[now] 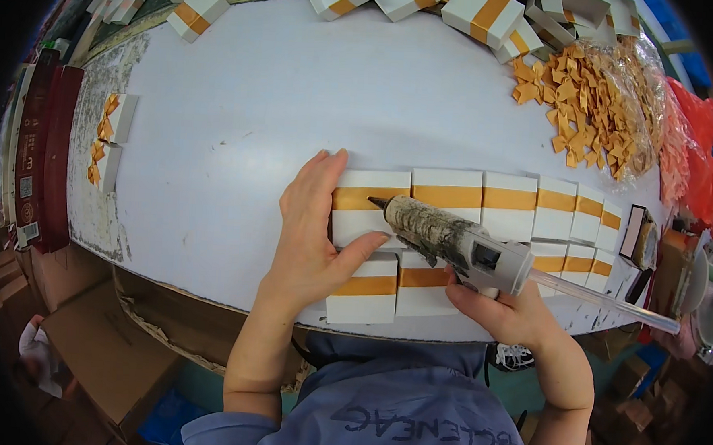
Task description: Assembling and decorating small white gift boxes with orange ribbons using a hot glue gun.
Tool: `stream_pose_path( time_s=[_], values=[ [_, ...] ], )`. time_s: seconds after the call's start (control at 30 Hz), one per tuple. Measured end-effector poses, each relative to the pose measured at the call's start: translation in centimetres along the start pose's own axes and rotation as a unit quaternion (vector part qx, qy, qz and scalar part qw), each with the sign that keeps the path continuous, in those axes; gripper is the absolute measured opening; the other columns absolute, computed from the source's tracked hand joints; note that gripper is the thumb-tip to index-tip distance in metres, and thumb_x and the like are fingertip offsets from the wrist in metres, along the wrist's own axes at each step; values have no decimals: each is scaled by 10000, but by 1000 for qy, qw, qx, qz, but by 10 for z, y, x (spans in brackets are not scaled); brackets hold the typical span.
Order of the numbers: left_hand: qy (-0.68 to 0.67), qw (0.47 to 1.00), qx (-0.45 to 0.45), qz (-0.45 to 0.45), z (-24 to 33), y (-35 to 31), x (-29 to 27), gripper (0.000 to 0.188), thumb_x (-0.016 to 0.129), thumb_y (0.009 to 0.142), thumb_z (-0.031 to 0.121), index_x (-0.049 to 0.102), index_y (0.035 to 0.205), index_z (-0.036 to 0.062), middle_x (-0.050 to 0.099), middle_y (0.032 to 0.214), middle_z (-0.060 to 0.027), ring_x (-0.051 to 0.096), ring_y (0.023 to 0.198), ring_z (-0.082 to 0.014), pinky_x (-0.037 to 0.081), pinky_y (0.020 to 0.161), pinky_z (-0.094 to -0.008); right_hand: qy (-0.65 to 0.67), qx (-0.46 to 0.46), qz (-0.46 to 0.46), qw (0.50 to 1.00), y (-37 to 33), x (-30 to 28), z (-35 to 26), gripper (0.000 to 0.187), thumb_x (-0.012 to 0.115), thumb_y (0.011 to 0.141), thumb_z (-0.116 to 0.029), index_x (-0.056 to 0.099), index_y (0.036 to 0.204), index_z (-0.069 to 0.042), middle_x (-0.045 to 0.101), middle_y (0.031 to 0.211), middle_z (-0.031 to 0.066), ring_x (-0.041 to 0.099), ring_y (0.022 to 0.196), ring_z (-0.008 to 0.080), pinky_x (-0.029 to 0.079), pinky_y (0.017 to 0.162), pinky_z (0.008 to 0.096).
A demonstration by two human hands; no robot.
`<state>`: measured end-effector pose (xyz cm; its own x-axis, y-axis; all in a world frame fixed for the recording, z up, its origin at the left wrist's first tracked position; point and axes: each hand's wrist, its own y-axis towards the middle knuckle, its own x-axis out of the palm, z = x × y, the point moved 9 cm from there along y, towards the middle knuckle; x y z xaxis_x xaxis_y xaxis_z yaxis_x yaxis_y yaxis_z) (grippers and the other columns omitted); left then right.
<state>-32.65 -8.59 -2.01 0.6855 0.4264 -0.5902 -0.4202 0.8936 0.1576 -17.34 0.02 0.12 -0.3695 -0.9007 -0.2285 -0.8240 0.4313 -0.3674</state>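
Note:
My right hand (pixel 506 312) grips a stained white hot glue gun (pixel 441 227), with a long clear glue stick (pixel 610 302) sticking out of its back end. The dark nozzle points left and lies over the gold ribbon of the leftmost far white box (pixel 367 180); whether it touches cannot be told. Against that box's left side rests my left hand (pixel 306 232), fingers stretched out along it and thumb over its near edge. Two rows of gold-banded white boxes (pixel 447 179) stand side by side, the near row (pixel 358 307) partly hidden under the gun and my right hand.
Loose gold bows (pixel 584 105) lie heaped at the far right, beside clear plastic and a red bag (pixel 696 119). More boxes (pixel 484 16) are piled along the far edge. Two boxes with bows (pixel 120 121) stand at left, near dark red upright boxes (pixel 60 159).

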Motion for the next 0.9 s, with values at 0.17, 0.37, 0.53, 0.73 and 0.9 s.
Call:
stream_pose_path(
  time_s=[0.17,0.37,0.53,0.73,0.9],
  values=[
    [9,1000,-1,0,-1,-1,0,819,758,651,198,329,1318,-3,416,1280,-181,336,1239,-365,251,1006,-429,-51,-11,3,999,-8,-6,-4,175,622,747,-132,586,876,-19,594,786,123,578,684,267,454,624,325],
    [83,985,106,110,31,-5,-29,647,768,626,279,515,1164,24,467,1227,-136,407,1146,-312,321,932,-417,366,59,13,929,-36,-27,26,438,659,664,-215,550,1002,42,616,894,194,613,875,295,487,708,318],
    [136,965,223,-24,78,-17,11,498,713,641,422,618,967,58,590,1038,-63,463,964,-252,346,807,-360,256,115,91,955,-50,-46,43,268,604,733,-101,574,981,-4,597,862,92,579,837,187,455,705,280],
    [234,941,223,-96,90,-17,41,515,623,678,514,617,933,67,584,1062,-57,458,925,-218,261,812,-362,29,115,125,985,-53,-48,39,216,644,748,-109,582,936,-24,561,799,36,527,733,136,428,679,263],
    [228,933,249,-121,99,-10,49,537,634,650,514,612,930,57,575,1073,-56,461,924,-202,272,804,-359,233,95,104,962,-65,-47,40,360,650,708,-181,569,1012,-6,614,856,122,562,786,194,435,684,287]
  ],
)
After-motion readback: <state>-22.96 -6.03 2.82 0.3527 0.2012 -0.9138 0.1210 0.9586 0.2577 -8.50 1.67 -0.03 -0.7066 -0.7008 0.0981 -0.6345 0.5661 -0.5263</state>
